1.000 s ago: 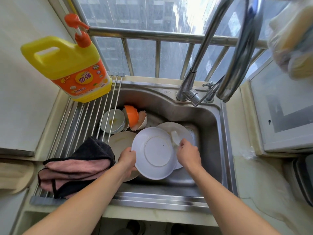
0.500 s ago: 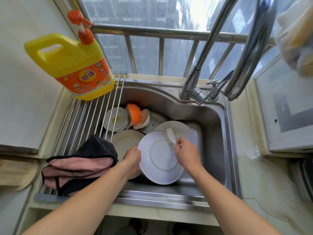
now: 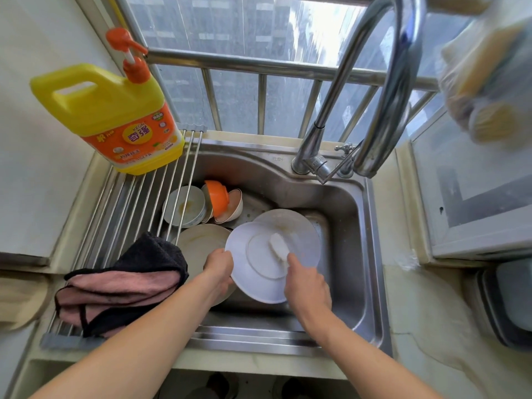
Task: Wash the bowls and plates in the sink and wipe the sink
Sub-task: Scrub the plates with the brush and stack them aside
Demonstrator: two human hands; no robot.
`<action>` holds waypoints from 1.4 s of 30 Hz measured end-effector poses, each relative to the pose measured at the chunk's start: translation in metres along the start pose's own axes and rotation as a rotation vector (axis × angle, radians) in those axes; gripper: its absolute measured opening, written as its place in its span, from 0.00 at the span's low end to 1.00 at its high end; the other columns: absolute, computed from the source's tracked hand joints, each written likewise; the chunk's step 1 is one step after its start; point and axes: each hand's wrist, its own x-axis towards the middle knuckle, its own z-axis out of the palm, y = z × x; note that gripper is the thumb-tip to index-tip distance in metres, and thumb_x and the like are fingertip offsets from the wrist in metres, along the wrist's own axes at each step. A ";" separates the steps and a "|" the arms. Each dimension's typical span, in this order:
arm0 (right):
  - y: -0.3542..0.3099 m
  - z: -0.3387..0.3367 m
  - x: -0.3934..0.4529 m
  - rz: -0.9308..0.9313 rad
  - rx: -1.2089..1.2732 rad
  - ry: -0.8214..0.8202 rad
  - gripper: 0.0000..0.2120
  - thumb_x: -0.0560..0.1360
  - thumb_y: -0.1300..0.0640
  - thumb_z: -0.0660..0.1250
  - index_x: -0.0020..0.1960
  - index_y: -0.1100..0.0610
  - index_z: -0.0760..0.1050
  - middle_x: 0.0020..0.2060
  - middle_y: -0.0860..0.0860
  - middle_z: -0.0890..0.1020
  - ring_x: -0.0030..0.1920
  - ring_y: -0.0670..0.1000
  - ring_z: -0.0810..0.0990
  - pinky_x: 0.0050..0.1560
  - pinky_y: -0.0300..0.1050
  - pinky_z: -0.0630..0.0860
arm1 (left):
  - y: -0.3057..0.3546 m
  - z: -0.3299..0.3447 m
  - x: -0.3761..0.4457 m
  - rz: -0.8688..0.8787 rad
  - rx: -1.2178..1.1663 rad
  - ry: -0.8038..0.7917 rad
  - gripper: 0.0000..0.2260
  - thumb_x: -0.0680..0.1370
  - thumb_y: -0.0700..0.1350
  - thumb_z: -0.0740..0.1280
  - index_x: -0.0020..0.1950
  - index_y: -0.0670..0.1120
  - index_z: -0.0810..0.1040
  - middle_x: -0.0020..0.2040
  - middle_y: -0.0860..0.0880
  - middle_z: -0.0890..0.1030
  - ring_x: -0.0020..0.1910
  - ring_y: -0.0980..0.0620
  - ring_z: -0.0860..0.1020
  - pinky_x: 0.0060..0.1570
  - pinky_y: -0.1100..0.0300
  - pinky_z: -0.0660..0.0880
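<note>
Over the steel sink (image 3: 349, 231) my left hand (image 3: 220, 270) grips the left rim of a white plate (image 3: 253, 272), tilted with its underside toward me. My right hand (image 3: 306, 286) holds a small white sponge (image 3: 278, 245) pressed against the plate's base ring. Behind it lies another white plate (image 3: 288, 221), and a soiled plate (image 3: 201, 243) rests at the left. At the sink's back left stand a white bowl (image 3: 184, 207), an orange bowl (image 3: 218, 197) and a pale bowl (image 3: 234, 207).
A yellow detergent bottle (image 3: 115, 116) stands on the roll-up drying rack (image 3: 129, 203) over the sink's left side. A black and pink cloth (image 3: 123, 280) lies folded on the rack's near end. The tall faucet (image 3: 385, 90) arches over the sink's right rear.
The sponge in my right hand has slid from the plate's upper right edge toward the middle of its underside. My left hand keeps its hold on the rim.
</note>
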 end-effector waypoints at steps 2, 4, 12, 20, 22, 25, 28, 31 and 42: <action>0.000 0.001 -0.006 -0.082 0.045 -0.009 0.06 0.83 0.55 0.54 0.58 0.46 0.62 0.36 0.56 0.74 0.38 0.63 0.73 0.38 0.51 0.71 | 0.002 -0.002 0.002 0.006 0.017 0.013 0.13 0.79 0.37 0.56 0.58 0.43 0.78 0.52 0.42 0.84 0.48 0.41 0.84 0.49 0.43 0.83; 0.008 -0.002 0.002 -0.019 0.057 0.028 0.05 0.82 0.55 0.54 0.56 0.47 0.63 0.39 0.56 0.77 0.39 0.62 0.74 0.39 0.51 0.73 | 0.004 -0.006 0.001 0.017 0.050 0.020 0.13 0.79 0.38 0.56 0.57 0.44 0.78 0.52 0.43 0.84 0.48 0.40 0.84 0.48 0.40 0.83; 0.005 -0.005 0.011 0.005 0.053 0.113 0.09 0.82 0.57 0.55 0.61 0.47 0.65 0.36 0.54 0.76 0.39 0.61 0.76 0.38 0.50 0.71 | 0.017 -0.007 -0.021 0.131 0.206 0.010 0.11 0.82 0.41 0.55 0.55 0.43 0.76 0.53 0.42 0.81 0.50 0.41 0.82 0.46 0.42 0.84; 0.022 -0.014 0.011 0.212 0.072 0.062 0.08 0.80 0.60 0.56 0.57 0.52 0.70 0.45 0.55 0.81 0.45 0.59 0.79 0.44 0.51 0.77 | 0.023 -0.011 -0.027 0.164 0.244 0.049 0.07 0.82 0.44 0.60 0.49 0.42 0.74 0.53 0.38 0.81 0.50 0.38 0.82 0.43 0.40 0.83; 0.013 -0.012 0.005 0.117 0.139 0.047 0.04 0.82 0.55 0.55 0.55 0.51 0.67 0.43 0.56 0.79 0.43 0.61 0.76 0.42 0.52 0.75 | 0.022 -0.008 -0.025 0.153 0.235 0.036 0.13 0.78 0.50 0.66 0.56 0.43 0.75 0.54 0.41 0.81 0.50 0.40 0.82 0.41 0.41 0.84; 0.006 -0.001 -0.004 0.097 0.289 0.051 0.05 0.83 0.51 0.55 0.52 0.51 0.68 0.44 0.58 0.80 0.45 0.63 0.77 0.43 0.52 0.75 | 0.017 -0.002 -0.019 0.122 0.298 0.039 0.35 0.63 0.56 0.79 0.64 0.44 0.71 0.57 0.43 0.79 0.53 0.40 0.80 0.43 0.45 0.84; 0.009 0.000 -0.001 0.319 0.422 0.077 0.07 0.82 0.54 0.55 0.49 0.51 0.70 0.47 0.56 0.80 0.45 0.60 0.76 0.44 0.49 0.73 | 0.015 0.007 -0.027 0.078 0.320 0.063 0.32 0.64 0.49 0.82 0.62 0.42 0.74 0.56 0.42 0.80 0.53 0.40 0.81 0.50 0.45 0.83; 0.000 -0.007 0.003 0.407 0.445 0.117 0.08 0.82 0.57 0.54 0.52 0.51 0.72 0.46 0.54 0.76 0.46 0.59 0.74 0.46 0.49 0.72 | 0.008 0.015 -0.025 0.024 0.179 0.048 0.27 0.66 0.42 0.80 0.62 0.42 0.75 0.54 0.42 0.81 0.50 0.40 0.81 0.53 0.44 0.82; 0.005 -0.005 0.013 0.360 0.404 0.110 0.09 0.82 0.56 0.54 0.49 0.51 0.72 0.46 0.54 0.77 0.47 0.59 0.76 0.45 0.49 0.73 | -0.002 0.006 -0.018 -0.014 -0.053 0.073 0.27 0.70 0.39 0.77 0.67 0.41 0.70 0.56 0.41 0.80 0.48 0.39 0.82 0.42 0.47 0.82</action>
